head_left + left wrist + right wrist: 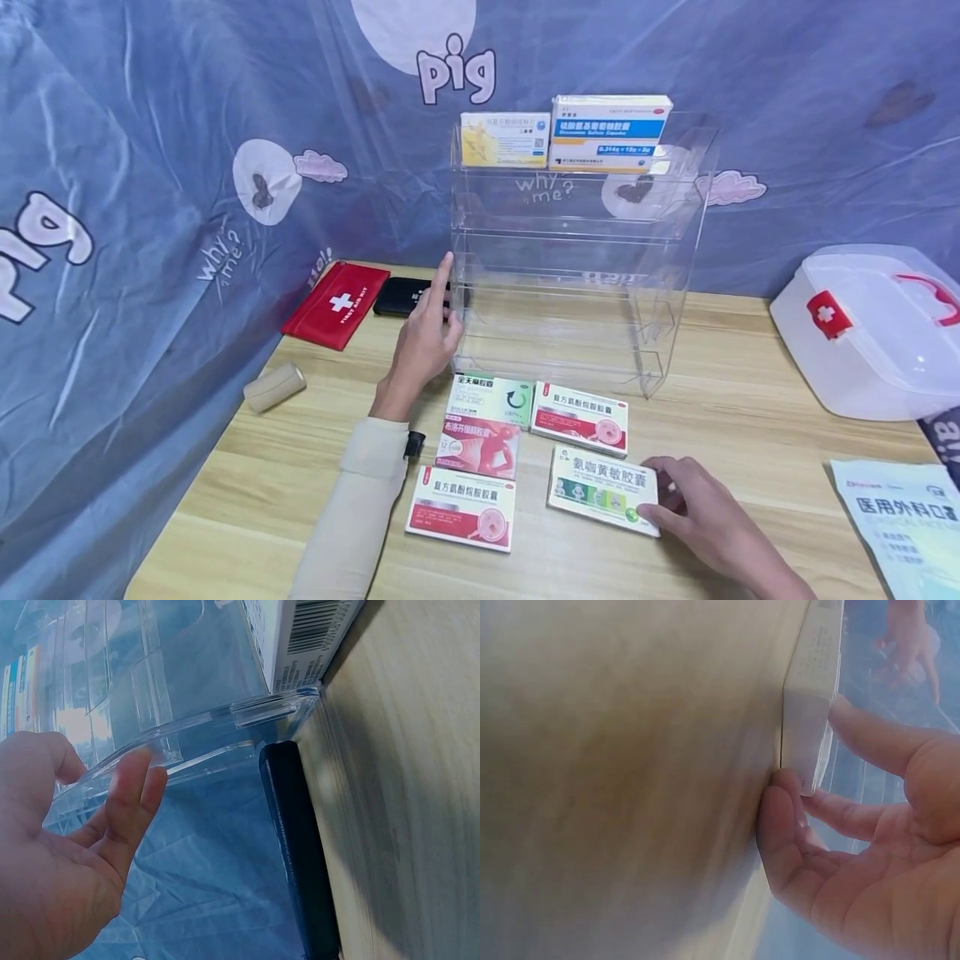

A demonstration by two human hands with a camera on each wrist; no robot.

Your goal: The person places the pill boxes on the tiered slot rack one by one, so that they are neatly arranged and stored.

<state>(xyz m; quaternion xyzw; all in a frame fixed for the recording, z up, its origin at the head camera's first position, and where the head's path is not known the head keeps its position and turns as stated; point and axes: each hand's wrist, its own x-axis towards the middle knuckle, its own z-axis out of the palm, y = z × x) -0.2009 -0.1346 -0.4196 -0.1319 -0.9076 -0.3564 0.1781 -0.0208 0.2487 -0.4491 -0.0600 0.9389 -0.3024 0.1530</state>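
Observation:
My right hand (701, 512) pinches the right end of a white-and-green medicine box (600, 489) lying on the table. In the right wrist view, the thumb presses on the box (808, 712) from above while the other fingers curl at its end. My left hand (425, 337) touches the left side of a clear tiered display rack (558, 308), its index finger pointing up. Between the hands lie two red-and-white medicine boxes (461, 508), a pink box (477, 443) and a green box (491, 400). The rack's top tier holds a yellow-and-white box (504, 140) and a blue-and-white box (609, 133).
Beyond my left hand lie a black case (401, 296) and a red first aid pouch (337, 306). A beige bandage roll (275, 387) is at the left. On the right stand a white first aid box (855, 342) and, nearer, a pale mask packet (900, 517). Blue cloth hangs behind.

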